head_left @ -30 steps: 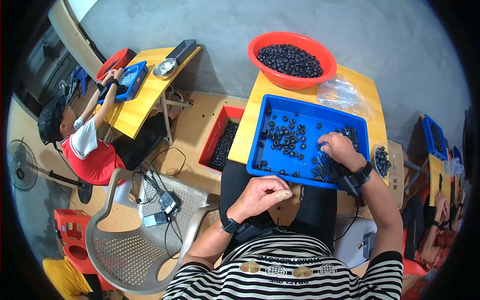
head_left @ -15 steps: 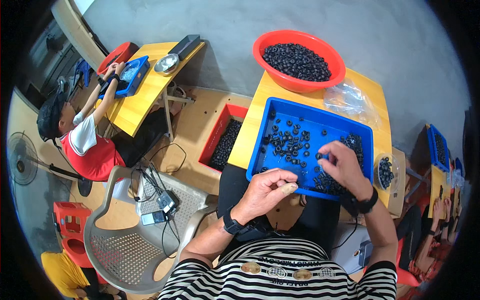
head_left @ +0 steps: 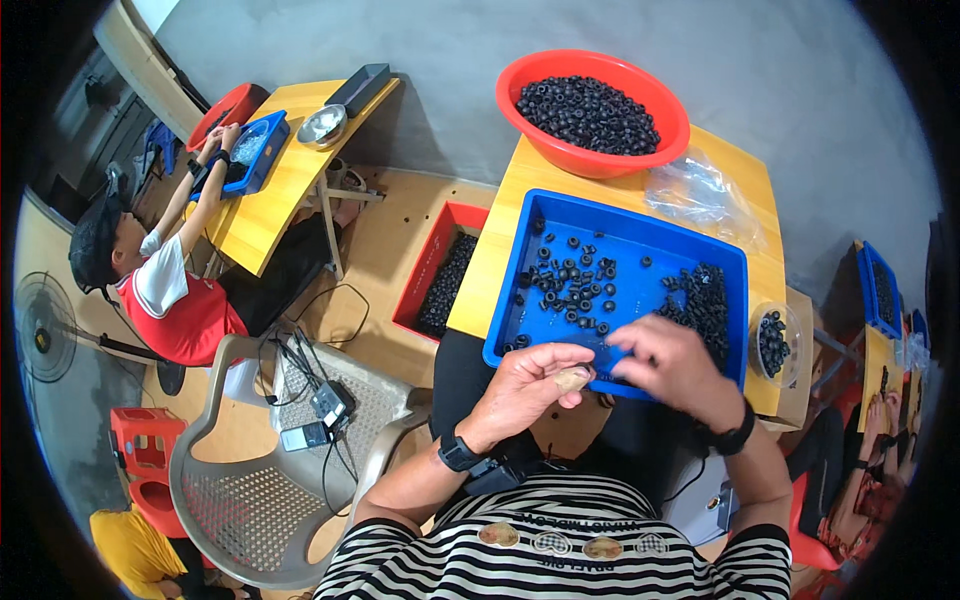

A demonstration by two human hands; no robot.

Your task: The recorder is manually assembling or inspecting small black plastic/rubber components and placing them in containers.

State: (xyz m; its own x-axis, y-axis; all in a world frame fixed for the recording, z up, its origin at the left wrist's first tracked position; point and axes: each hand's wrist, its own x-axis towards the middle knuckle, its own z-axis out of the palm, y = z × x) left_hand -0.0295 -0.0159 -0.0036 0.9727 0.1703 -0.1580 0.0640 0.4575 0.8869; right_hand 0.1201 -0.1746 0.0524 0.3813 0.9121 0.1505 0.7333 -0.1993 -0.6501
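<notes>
A blue tray (head_left: 625, 225) lies on a yellow table (head_left: 745, 170) in front of me. It holds loose black rings (head_left: 570, 280) and a heap of them (head_left: 705, 300) at its right side. My left hand (head_left: 525, 385) is curled over the tray's front edge, with a small tan piece (head_left: 572, 378) pinched at its thumb. My right hand (head_left: 680, 370) is beside it, fingertips bunched and touching the left hand's fingers. What those fingertips hold is hidden. Both wrists wear black bands.
A red bowl (head_left: 520, 115) full of black rings stands behind the tray, with a clear plastic bag (head_left: 700, 190) to its right. A small clear tub (head_left: 772, 343) sits at the right. A red crate (head_left: 445, 275), grey chair (head_left: 260, 480) and cables are at my left. A person (head_left: 165, 290) works at another table.
My right hand has left the heap of rings at the tray's right and come left to meet my left hand. My left hand has stayed at the tray's front edge.
</notes>
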